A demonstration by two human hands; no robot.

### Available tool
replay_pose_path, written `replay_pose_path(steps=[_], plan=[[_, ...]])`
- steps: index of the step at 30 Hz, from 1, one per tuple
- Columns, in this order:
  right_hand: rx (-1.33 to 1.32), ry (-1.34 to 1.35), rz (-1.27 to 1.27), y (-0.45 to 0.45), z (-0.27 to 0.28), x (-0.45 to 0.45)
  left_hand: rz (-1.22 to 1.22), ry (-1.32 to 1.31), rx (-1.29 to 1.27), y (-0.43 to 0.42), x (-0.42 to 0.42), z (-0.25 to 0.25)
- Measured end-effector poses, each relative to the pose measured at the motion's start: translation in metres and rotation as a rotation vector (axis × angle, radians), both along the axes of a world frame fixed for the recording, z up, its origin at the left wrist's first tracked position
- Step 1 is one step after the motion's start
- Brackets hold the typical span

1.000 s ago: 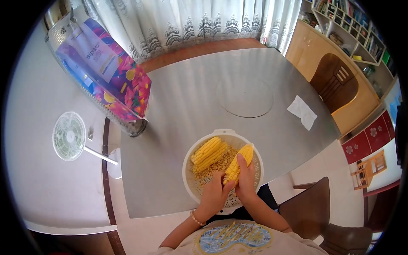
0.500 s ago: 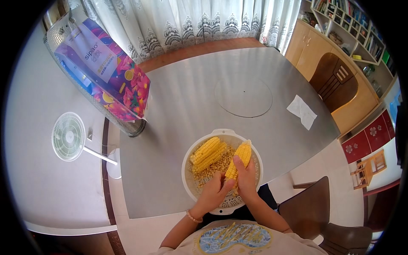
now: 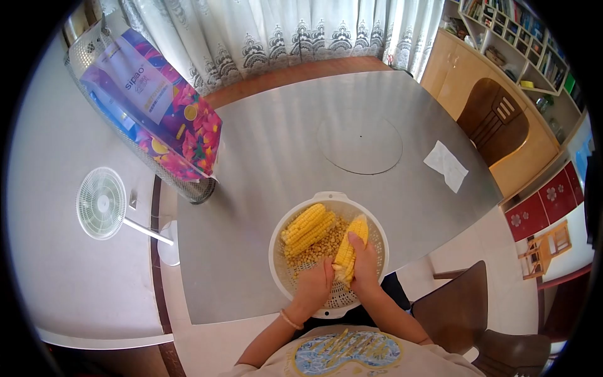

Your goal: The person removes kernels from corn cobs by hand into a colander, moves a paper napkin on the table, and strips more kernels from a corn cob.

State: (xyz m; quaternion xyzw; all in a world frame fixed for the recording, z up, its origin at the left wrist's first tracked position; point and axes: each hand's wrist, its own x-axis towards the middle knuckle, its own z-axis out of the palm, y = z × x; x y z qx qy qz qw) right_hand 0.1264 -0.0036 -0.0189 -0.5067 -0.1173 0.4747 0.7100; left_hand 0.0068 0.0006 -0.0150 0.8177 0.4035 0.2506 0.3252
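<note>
My right hand (image 3: 365, 267) is wrapped round an ear of corn (image 3: 350, 246), thumb along its side, holding it tilted over a white colander (image 3: 276, 270). Pale bare cob shows near the lower end of this ear. My left hand (image 3: 314, 283) is closed with curled fingers, just left of that end; whatever it may hold is hidden. Two more ears of corn (image 3: 308, 229) lie side by side in the left part of the colander. Loose corn kernels (image 3: 317, 249) cover much of its bottom.
The colander sits at the near edge of a grey table (image 3: 251, 157). A white tissue (image 3: 446, 166) lies to the right. At the left stands a mesh holder (image 3: 200, 190) with a colourful bag (image 3: 157, 100). A brown chair (image 3: 455, 308) is at my right, a white fan (image 3: 102, 203) far left.
My left hand has pulled back a little to the left from the ear and its fingers have curled in. The ear in my right hand has dropped slightly towards me.
</note>
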Motion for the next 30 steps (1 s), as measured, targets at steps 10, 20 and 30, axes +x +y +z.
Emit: replay_pose_path(steps=[10,20,30], plan=[[0.062,-0.033,-0.012,0.002,0.002,0.000,0.119,-0.277,-0.239,-0.001,0.003,0.005],[0.069,0.293,0.024,0.006,0.001,0.007,0.162,-0.468,-0.251,0.008,-0.002,-0.013],[0.052,0.023,0.011,0.002,0.014,0.000,0.034,0.066,-0.029,-0.001,0.003,0.013]])
